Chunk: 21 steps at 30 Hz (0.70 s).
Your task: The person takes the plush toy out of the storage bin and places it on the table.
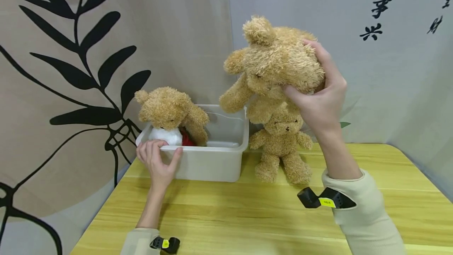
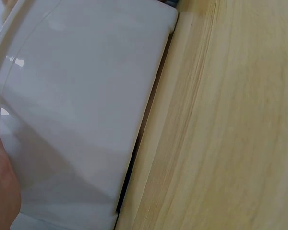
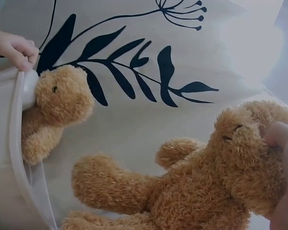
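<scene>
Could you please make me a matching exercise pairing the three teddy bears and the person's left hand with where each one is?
Things:
1. lifted bear
2. sitting bear
3. bear with white hat
4. left hand

Places:
A. gripping the front rim of the white tub
B. on the wooden table, right of the tub
C. in the tub
D. held up by the right hand

Pairs: 1-D, 2-B, 3-C, 4-A

Fuzzy plush bear [image 1: 279, 62], glossy plastic bin [image 1: 212, 160]

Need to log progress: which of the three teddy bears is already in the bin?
The teddy bear with the white-and-red front, leaning over the white bin's left corner. One is held aloft; another sits on the table.
</scene>
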Motion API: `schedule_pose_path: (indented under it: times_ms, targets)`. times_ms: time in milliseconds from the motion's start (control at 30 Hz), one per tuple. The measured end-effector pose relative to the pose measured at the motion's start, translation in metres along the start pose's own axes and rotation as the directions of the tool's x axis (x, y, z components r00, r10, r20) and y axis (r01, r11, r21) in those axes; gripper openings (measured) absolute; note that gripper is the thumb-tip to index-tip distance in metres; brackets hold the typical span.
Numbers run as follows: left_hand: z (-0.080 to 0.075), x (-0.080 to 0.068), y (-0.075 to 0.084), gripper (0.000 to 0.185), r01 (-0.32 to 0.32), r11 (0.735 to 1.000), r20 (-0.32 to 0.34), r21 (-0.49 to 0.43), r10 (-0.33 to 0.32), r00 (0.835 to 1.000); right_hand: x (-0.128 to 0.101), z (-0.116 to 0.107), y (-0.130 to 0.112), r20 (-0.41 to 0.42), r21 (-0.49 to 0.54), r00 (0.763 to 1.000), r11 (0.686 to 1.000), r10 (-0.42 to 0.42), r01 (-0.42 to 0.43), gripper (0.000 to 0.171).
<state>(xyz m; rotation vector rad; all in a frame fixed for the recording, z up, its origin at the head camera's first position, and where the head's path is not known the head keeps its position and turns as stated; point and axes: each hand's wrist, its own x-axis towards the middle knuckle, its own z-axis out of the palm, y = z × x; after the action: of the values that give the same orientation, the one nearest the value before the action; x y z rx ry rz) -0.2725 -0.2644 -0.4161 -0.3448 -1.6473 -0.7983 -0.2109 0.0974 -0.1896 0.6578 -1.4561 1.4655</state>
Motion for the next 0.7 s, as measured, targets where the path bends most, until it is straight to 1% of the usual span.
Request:
schedule_pose_path:
  times_ms: [167,233,400,533,633,700]
  targets:
    - [-0.001,-0.001,0.0,0.06,-0.006,1.0,-0.007,0.004,0.006,1.0,0.006,-0.012,-0.006,-0.049,0.068,0.998,0.997,-0.032,0.036,0.067]
    - [-0.001,-0.001,0.0,0.06,-0.006,1.0,-0.005,0.006,0.006,1.0,0.01,-0.016,-0.01,-0.076,0.112,0.996,0.992,-0.047,0.056,0.066]
    - [0.0,-0.001,0.0,0.06,-0.006,1.0,-0.001,0.007,0.006,1.0,0.024,-0.032,-0.022,-0.159,0.144,0.984,0.984,-0.077,0.1,0.063]
    - [0.0,-0.001,0.0,0.06,-0.007,1.0,0.0,0.003,0.007,1.0,0.035,-0.05,-0.027,-0.214,0.104,0.971,0.986,-0.109,0.133,0.059]
    - [0.0,0.0,0.001,0.06,-0.008,1.0,-0.003,0.003,0.008,1.0,0.04,-0.068,-0.027,-0.219,0.025,0.969,0.993,-0.111,0.119,0.059]
    - [0.0,0.0,0.001,0.06,-0.009,1.0,-0.003,0.003,0.009,1.0,0.042,-0.08,-0.025,-0.218,0.032,0.972,0.995,-0.088,0.097,0.062]
